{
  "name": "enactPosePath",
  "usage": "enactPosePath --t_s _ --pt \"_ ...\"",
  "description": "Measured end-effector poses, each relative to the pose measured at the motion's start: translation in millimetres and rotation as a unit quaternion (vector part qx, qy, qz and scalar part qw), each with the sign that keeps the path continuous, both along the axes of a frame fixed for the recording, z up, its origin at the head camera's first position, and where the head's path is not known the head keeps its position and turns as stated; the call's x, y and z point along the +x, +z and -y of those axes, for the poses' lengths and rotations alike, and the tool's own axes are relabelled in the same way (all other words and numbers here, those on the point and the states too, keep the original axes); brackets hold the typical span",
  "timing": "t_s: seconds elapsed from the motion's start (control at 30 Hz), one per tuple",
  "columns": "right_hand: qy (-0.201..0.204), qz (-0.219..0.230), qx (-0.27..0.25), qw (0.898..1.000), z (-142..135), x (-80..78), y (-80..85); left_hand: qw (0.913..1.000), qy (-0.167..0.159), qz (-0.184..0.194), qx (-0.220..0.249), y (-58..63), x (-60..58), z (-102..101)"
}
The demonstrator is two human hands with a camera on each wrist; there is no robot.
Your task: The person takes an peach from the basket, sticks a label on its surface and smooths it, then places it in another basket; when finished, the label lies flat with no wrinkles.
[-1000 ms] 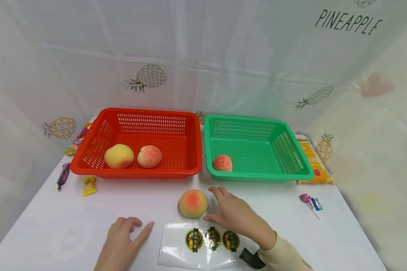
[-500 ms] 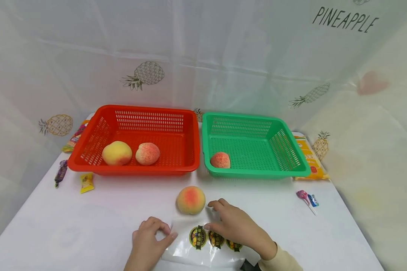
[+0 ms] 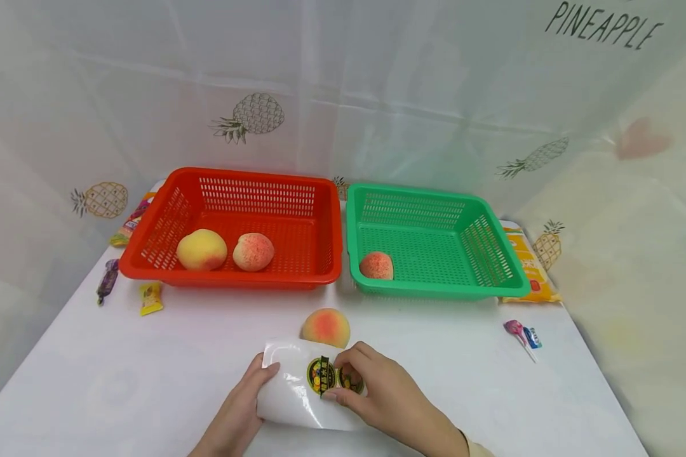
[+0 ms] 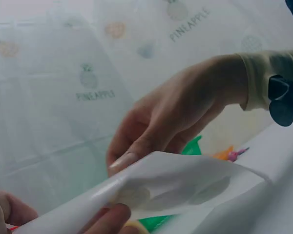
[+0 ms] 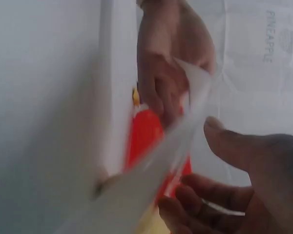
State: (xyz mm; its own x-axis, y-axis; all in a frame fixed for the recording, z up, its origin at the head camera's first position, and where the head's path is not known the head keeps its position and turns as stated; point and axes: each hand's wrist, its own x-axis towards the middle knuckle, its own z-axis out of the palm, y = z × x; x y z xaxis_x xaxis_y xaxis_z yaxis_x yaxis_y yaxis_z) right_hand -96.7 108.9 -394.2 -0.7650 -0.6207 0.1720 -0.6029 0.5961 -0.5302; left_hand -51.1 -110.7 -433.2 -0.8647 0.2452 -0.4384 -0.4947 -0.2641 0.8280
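A glossy white sheet of round stickers [image 3: 286, 397] is raised toward the front of the table, partly covering a peach [image 3: 324, 325] behind it. My left hand [image 3: 237, 400] grips its left edge, thumb on the front; in the left wrist view, fingers show along the sheet's underside. Over the dark round stickers [image 3: 317, 377] is my right hand [image 3: 394, 397], thumb and forefinger bent and spaced apart at the printed face. The right wrist view has the right thumb [image 5: 224, 141] and fingers apart, close beside the sheet, with nothing between them.
A red basket [image 3: 251, 277] with two peaches stands back left, and a green basket [image 3: 440, 289] with one peach [image 3: 376, 265] back right. Wrapped candies [image 3: 151, 298] lie at left, a lollipop [image 3: 517, 333] at right. Snack bags [image 3: 530, 270] sit behind the baskets' outer sides.
The left hand has moved right, taken hold of the sticker sheet and lifted it. The right hand has come from beside the peach down to the stickers.
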Motion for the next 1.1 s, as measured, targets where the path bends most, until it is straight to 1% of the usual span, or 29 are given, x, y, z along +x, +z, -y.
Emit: enactPosePath --t_s 0.07,0.13,0.2,0.27,0.37,0.47,0.53,0.6,0.73,0.8,0.93,0.97,1.03,1.07,1.1 --pt "-0.011 0.002 -0.003 1.000 3.4 4.7 0.0 1.0000 -0.003 -0.008 -0.005 1.4 -0.6 -3.3" --pt "-0.022 0.018 -0.003 1.000 6.1 8.4 0.5 0.9996 -0.015 -0.020 -0.014 1.6 -1.0 -6.9" --pt "-0.032 0.039 0.002 0.999 7.6 10.9 1.7 0.9989 -0.026 -0.038 -0.010 0.5 -1.0 -10.6" --pt "-0.038 0.049 0.008 0.998 8.2 12.4 2.8 0.9977 -0.033 -0.058 -0.008 -1.6 -0.5 -14.1" --pt "-0.039 0.044 0.010 0.998 8.0 13.5 3.9 0.9961 -0.032 -0.082 -0.004 -5.7 -0.2 -18.2" --pt "-0.030 0.031 0.007 0.999 6.9 14.1 4.5 0.9954 -0.028 -0.090 -0.015 -8.7 0.7 -19.7" --pt "-0.026 0.023 0.009 0.999 6.1 14.3 5.3 0.9949 -0.029 -0.087 -0.041 -10.1 1.6 -19.2" --pt "-0.027 0.021 0.016 0.999 5.2 14.0 6.6 0.9923 -0.033 -0.087 -0.081 -10.9 2.8 -17.1" --pt "-0.041 0.025 0.024 0.999 1.6 12.8 10.7 0.9831 -0.044 -0.081 -0.158 -11.8 5.9 -10.7" --pt "-0.048 0.043 0.023 0.998 -1.7 10.8 13.5 0.9811 -0.049 -0.073 -0.173 -12.2 8.3 -7.5" --pt "-0.063 0.077 0.013 0.995 -10.7 3.7 18.2 0.9781 -0.065 -0.032 -0.195 -11.9 12.6 -0.5" --pt "-0.067 0.084 0.007 0.994 -13.1 1.1 19.1 0.9774 -0.068 -0.030 -0.198 -12.1 13.7 1.6" --pt "-0.071 0.093 -0.014 0.993 -17.5 -4.2 20.3 0.9724 -0.068 -0.023 -0.222 -10.7 15.4 5.2" --pt "-0.070 0.098 -0.028 0.992 -19.5 -6.9 20.6 0.9671 -0.063 -0.028 -0.245 -9.7 16.2 7.0" --pt "-0.067 0.100 -0.044 0.992 -21.3 -9.2 20.9 0.9584 -0.051 -0.041 -0.278 -8.5 16.7 8.1"
